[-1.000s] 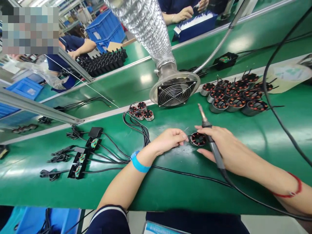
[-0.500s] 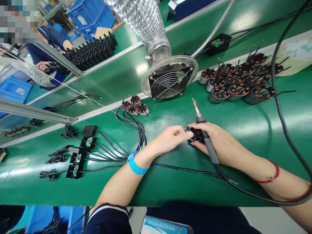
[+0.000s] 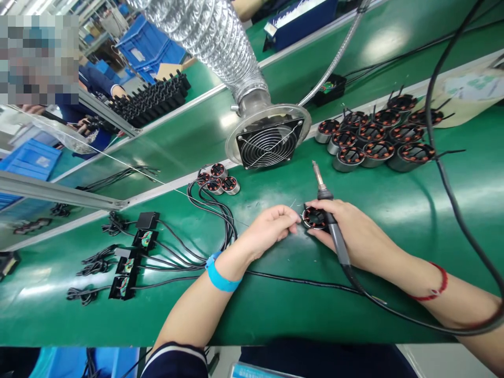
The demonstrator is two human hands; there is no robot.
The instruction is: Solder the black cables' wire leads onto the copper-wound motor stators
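Note:
My right hand point(image 3: 356, 228) grips a soldering iron point(image 3: 337, 239), its bare tip pointing up and away from me. The same hand's fingers hold a round motor stator point(image 3: 314, 218) with orange copper windings just above the bench. Close to the stator's left side, my left hand point(image 3: 273, 226) is closed in a pinch on a thin solder wire point(image 3: 163, 184), which stretches in from the upper left. A short end of wire sticks up past its fingertips. The left fingers are apart from the stator, and the iron's tip touches nothing.
A fume extractor fan point(image 3: 270, 147) hangs ahead. Several stators point(image 3: 378, 149) stand at the right, and a smaller group point(image 3: 230, 185) near the middle with black cables. Open black boxes with circuit boards point(image 3: 128, 265) lie left. The iron's cord point(image 3: 444, 173) loops on my right.
My left hand has drawn back slightly leftward from the stator, leaving a gap and more of its ring visible. My right hand keeps holding the stator and iron. The view has shifted slightly.

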